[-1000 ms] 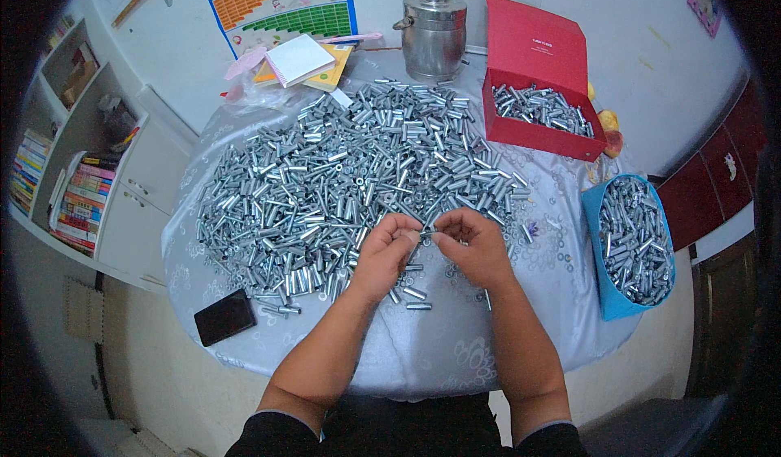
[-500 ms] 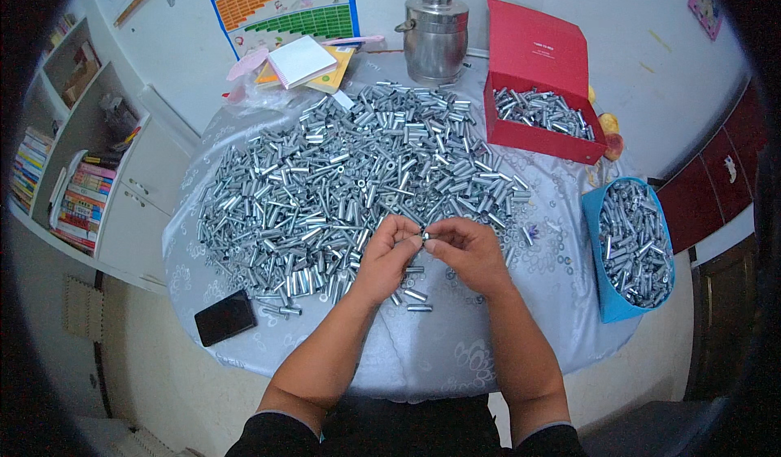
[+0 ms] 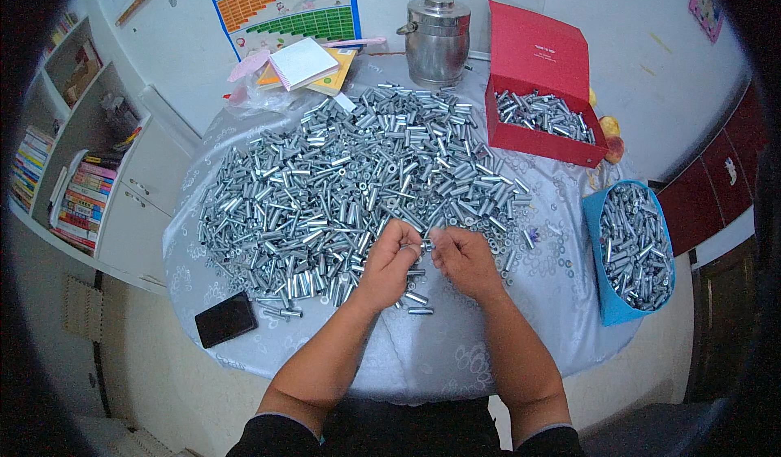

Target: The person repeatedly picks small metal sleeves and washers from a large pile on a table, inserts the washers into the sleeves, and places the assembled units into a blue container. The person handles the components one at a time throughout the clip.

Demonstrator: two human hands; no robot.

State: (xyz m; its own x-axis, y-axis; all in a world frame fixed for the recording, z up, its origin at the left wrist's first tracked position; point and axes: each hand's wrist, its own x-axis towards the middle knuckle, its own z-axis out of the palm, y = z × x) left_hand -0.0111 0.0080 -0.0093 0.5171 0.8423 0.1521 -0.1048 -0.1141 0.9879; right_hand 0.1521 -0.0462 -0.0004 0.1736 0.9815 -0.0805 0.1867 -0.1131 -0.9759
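Observation:
A wide heap of short silver metal sleeves (image 3: pixel 350 180) covers a round table under a pale cloth (image 3: pixel 455 359). My left hand (image 3: pixel 390 263) and my right hand (image 3: pixel 464 260) meet at the heap's near edge, fingertips together, pinching a small metal sleeve (image 3: pixel 426 245) between them. Loose sleeves and small washers (image 3: pixel 537 245) lie around both hands.
A red box (image 3: pixel 541 127) with sleeves stands at the back right, a blue bin (image 3: pixel 606 294) full of sleeves at the right edge. A steel pot (image 3: pixel 438 38) and notebooks (image 3: pixel 305 62) sit at the back. A black phone (image 3: pixel 226 319) lies front left. Shelves with books (image 3: pixel 77 196) stand left.
Both hands stayed together at the heap's near edge, with only small finger movement on the piece between them.

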